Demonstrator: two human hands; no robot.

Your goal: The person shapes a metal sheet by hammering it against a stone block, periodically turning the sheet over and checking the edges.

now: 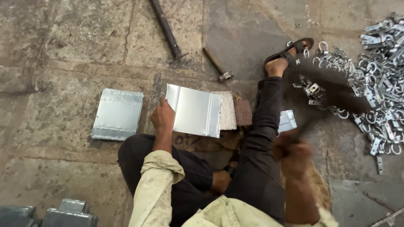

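1. While the person sits on the stone floor [63, 176] with legs folded, the left hand [162, 117] rests on the near left edge of a bright metal sheet [194, 110], fingers curled down onto that edge to pin it in place.
2. That sheet lies on a pale block [228, 110] just in front of the knees, with a brown brick [243, 112] touching the block's right side.
3. Judging by the folded ridges along the sheet's left and right sides, some shaping already looks done; what is left cannot be read from this view.
4. A second, similar sheet [118, 114] lies flat on the floor to the left, apart from the hand, and looks like a finished or waiting piece.
5. The right hand [294, 153] is raised at the right, badly blurred; it seems closed around a dark handle [332, 90] that streaks far and right, but the grip cannot be told for certain.
6. So the held sheet sits under the left fingers and well left of the right hand.
7. Farther off lie a hammer [218, 65] and a long dark rod [166, 29]; a heap of small shiny metal clamps [378, 84] fills the far right, beside the sandalled foot [286, 56].
8. Grey metal boxes [63, 214] sit at the near left corner.
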